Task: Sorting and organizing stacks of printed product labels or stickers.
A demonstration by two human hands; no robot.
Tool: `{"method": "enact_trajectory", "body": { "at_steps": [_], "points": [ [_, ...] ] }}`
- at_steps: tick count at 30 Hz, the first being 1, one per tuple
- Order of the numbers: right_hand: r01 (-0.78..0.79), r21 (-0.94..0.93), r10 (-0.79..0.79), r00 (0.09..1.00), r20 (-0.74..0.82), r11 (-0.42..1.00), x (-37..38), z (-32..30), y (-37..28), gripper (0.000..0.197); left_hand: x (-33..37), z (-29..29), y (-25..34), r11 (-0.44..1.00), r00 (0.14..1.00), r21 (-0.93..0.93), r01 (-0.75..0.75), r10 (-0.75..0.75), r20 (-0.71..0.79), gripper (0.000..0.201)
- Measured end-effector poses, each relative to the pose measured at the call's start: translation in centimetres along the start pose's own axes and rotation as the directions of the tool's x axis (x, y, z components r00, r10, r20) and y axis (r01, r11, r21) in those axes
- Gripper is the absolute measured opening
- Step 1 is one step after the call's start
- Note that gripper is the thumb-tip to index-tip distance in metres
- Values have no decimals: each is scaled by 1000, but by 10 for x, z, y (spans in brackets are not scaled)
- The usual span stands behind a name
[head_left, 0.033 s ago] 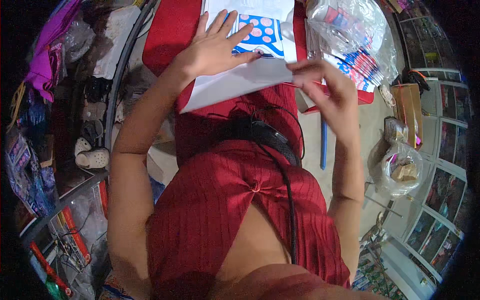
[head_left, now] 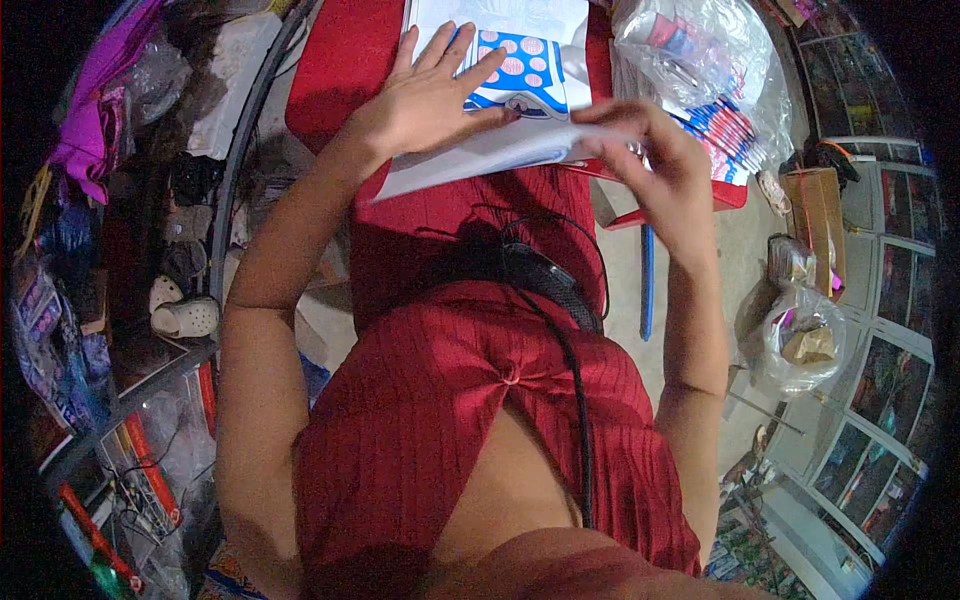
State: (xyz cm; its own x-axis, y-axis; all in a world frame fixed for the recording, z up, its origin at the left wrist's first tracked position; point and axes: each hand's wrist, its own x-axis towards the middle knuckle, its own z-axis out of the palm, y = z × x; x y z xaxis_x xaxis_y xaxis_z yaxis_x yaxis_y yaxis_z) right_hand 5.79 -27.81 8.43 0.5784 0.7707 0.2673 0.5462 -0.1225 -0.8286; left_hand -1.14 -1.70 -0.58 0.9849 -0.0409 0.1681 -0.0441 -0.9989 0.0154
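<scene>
White paper sheets [head_left: 475, 158] with a blue print and pink circles lie in front of me on a red surface [head_left: 345, 70]. My left hand [head_left: 425, 100] rests flat on them, palm down, with its fingers spread. The near edge of the top sheet is lifted and curves upward. At its right end my right hand [head_left: 655, 150] has the edge between thumb and fingers; the fingertips are blurred.
To the right lie a clear plastic bag [head_left: 690, 40] and a pile of red, white and blue printed pieces [head_left: 725, 130]. A cardboard box [head_left: 815, 215] and another clear bag [head_left: 805, 340] stand on the floor. Pale clogs [head_left: 185, 318] sit at the left.
The near edge of the sheet has risen and moved away from me, bending more at the right. My right hand has shifted slightly; my left hand stays put.
</scene>
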Motion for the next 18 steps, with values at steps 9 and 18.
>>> {"method": "enact_trajectory", "body": {
  "at_steps": [9,18],
  "points": [
    [-307,-190,248,928,-280,933,70,39,84,40,-11,29,-61,758,978,-618,-208,170,-122,69],
    [-315,-368,197,926,-323,875,82,42,93,41,-41,-64,-69,937,970,-287,200,-231,-79,34]
  ]
}}
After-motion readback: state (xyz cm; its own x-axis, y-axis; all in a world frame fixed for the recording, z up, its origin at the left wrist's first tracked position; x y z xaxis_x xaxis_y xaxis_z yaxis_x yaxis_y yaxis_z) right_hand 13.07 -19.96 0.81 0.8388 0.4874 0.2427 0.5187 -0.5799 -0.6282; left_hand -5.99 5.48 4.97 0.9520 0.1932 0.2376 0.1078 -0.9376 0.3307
